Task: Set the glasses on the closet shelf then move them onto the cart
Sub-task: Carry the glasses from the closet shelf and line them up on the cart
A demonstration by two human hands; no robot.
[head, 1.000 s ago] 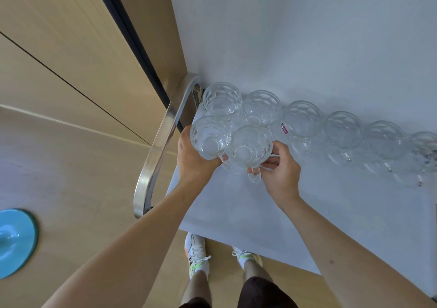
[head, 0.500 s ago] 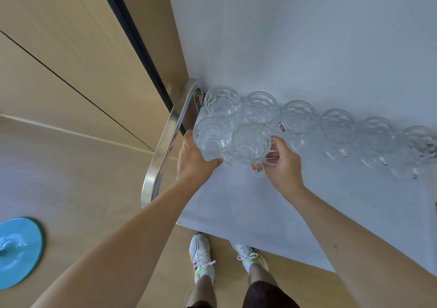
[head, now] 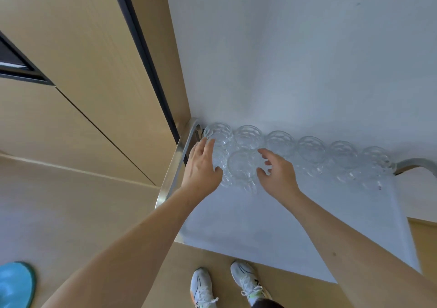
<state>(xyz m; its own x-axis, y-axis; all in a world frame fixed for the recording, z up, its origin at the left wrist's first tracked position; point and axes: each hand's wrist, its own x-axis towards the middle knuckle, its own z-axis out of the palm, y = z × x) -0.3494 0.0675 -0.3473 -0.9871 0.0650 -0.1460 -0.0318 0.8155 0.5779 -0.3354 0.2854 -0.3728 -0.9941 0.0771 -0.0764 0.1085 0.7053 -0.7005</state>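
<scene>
Glasses (head: 243,168) between spread fingers (head: 264,153)

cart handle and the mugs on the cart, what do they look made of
Curved silver cart handle: looks like brushed metal, probably steel, with a soft grey sheen. Clear dimpled mugs: apparently glass, see-through with bright glints on the moulded facets; clear plastic can't be ruled out.

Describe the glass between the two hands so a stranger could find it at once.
Start at the cart with the white top and find the row of six glasses along its far edge. The glass stands just in front of that row at its left end, between both hands.
</scene>
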